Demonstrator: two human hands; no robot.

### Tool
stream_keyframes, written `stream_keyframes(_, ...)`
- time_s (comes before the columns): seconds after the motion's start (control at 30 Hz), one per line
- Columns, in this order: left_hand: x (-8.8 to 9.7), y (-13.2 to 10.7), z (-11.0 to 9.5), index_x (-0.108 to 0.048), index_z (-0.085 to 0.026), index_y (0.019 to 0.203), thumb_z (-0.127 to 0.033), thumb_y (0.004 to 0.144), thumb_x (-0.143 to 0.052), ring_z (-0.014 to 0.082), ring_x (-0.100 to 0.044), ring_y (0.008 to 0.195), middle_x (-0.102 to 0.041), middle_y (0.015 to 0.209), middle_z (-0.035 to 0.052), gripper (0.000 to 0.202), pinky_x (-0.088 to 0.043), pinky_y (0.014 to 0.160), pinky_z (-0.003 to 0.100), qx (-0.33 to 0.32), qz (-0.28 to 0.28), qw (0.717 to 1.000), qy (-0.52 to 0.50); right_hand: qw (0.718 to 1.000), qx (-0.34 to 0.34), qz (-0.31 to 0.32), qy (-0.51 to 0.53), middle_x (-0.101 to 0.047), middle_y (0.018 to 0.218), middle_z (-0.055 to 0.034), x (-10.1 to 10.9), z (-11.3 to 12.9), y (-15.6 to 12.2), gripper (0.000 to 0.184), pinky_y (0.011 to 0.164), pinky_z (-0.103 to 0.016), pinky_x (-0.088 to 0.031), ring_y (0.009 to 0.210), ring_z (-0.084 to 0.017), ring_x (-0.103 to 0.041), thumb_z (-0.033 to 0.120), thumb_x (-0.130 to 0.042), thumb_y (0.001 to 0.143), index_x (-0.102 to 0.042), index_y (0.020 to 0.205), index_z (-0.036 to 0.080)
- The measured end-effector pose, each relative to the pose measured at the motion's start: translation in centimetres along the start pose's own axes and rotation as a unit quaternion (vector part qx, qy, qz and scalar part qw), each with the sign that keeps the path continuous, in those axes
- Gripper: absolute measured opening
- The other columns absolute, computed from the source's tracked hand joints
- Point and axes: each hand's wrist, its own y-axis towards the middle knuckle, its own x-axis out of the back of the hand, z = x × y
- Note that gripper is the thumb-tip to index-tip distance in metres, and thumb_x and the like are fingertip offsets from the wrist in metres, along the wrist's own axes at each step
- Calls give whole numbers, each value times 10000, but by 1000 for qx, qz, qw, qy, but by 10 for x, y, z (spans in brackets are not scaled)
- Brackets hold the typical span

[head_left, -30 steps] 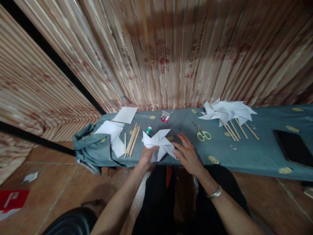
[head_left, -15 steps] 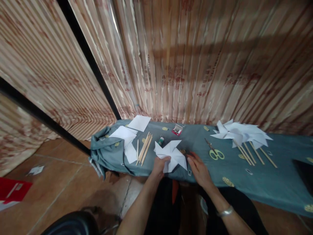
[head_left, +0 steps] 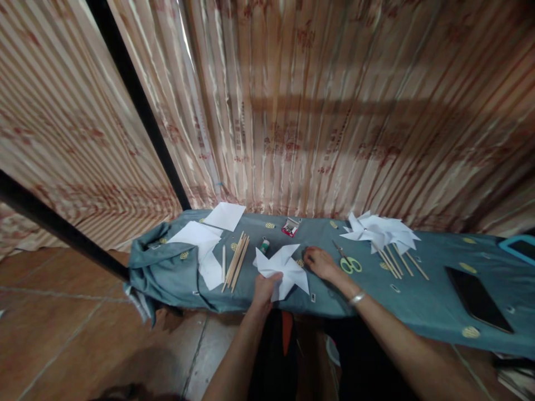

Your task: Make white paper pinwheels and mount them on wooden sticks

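My left hand (head_left: 264,291) pinches a white paper pinwheel (head_left: 288,273) at its near left side, thumb on top. The pinwheel has folded pointed blades and no stick on it. Just right of it, my right hand (head_left: 320,262) rests low over the cloth with its fingers curled down; anything under the fingertips is hidden. Green-handled scissors (head_left: 350,264) lie right of that hand. Behind the pinwheel lies a green and white glue stick (head_left: 264,247), and farther back an open red box (head_left: 290,227) holds small metal pieces.
Wooden sticks (head_left: 236,262), a white pencil-like stick (head_left: 223,264) and white paper sheets (head_left: 196,235) lie on the left. Finished pinwheels on sticks (head_left: 380,231) lie at the right, with a black phone (head_left: 477,298) and a blue-edged device (head_left: 518,248) beyond. A curtain (head_left: 292,139) hangs behind.
My right hand has moved from beside the pinwheel's edge up and inward onto the cloth, its fingers now curled. My left hand keeps the pinwheel. The view has turned somewhat right.
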Motion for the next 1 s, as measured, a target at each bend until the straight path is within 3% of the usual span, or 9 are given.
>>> stream_keyframes(0.13,-1,0,0,-725,-110,694,-119,449,-807,177,-648,583,-730,664,67,259,-498,602,284,0,-1,1000,-3,999,-14,-39,-26,-697,1100,-139,15,10,59,274,925,-267,-439,1006,-195,-655,115,-465,876,-736,849,133)
stream_keyframes(0.3,-1,-1,-1,-719,-110,722,-137,456,-790,186,-656,589,-735,682,74,277,-504,616,292,1,8,1000,-8,996,-40,-64,-48,-692,1130,-185,5,20,105,268,1004,-296,-398,1210,-230,-558,114,-486,868,-752,835,111)
stream_keyframes(0.5,2,2,2,-727,-113,784,-186,451,-802,214,-682,654,-746,723,80,349,-511,663,306,0,34,999,-13,992,-75,-80,-54,-606,1311,-186,-15,15,121,175,1048,-374,-380,1363,-288,-404,189,-610,815,-773,856,139)
stream_keyframes(0.67,3,5,4,-722,-127,770,-198,439,-797,215,-676,633,-738,689,65,347,-507,651,310,14,26,1000,-3,991,-91,-90,-40,-679,1200,-142,-25,10,131,173,1042,-354,-389,1335,-259,-444,267,-644,812,-781,875,181)
stream_keyframes(1.0,8,15,18,-723,-126,780,-232,464,-798,231,-672,613,-711,624,57,342,-509,636,328,4,27,1000,0,988,-94,-120,-14,-638,1255,-193,-34,15,137,201,1054,-365,-381,1305,-252,-478,132,-565,788,-762,826,122)
